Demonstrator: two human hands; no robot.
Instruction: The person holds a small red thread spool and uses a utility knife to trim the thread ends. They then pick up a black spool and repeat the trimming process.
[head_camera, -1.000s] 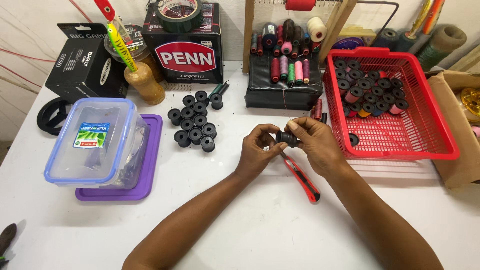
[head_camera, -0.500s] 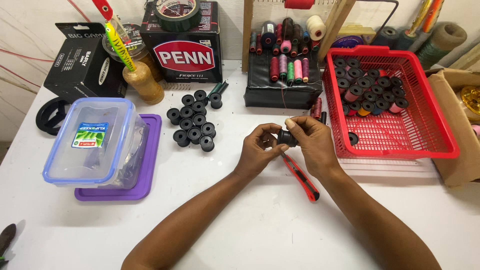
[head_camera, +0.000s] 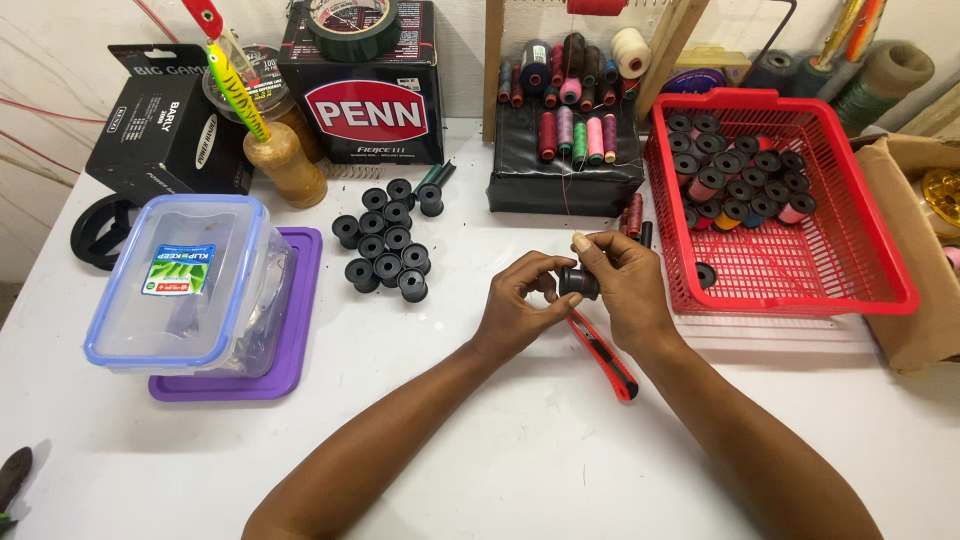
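Head view, looking down on a white table. At right of frame, a red plastic mesh basket (head_camera: 880, 290) holds many small spools, most black, some wound with pink, red or blue thread, bunched in its upper half; one black spool lies alone near its lower left corner. At left, a clear plastic box with a blue rim (head_camera: 120, 330) rests on a purple lid (head_camera: 290, 330); its contents cannot be made out. Between them, upper centre left, a cluster of empty black spools (head_camera: 385, 240) stands upright on the table, round ends up. At upper centre, a black case (head_camera: 560, 180) carries a row of thread spools in maroon, pink, green and blue. A brown cardboard box (head_camera: 910, 250) sits at the far right edge.

Near the middle of the frame, both hands meet just above the table. The left hand (head_camera: 515, 310) and right hand (head_camera: 625, 290) together pinch one small black spool (head_camera: 578, 282), fingertips pressed against it from both sides. The spool is a short, smooth plastic cylinder lying on its side, its long axis running roughly left to right across the frame. Directly below the hands, a red and black utility knife (head_camera: 605, 355) lies on the table, slanting toward lower right.
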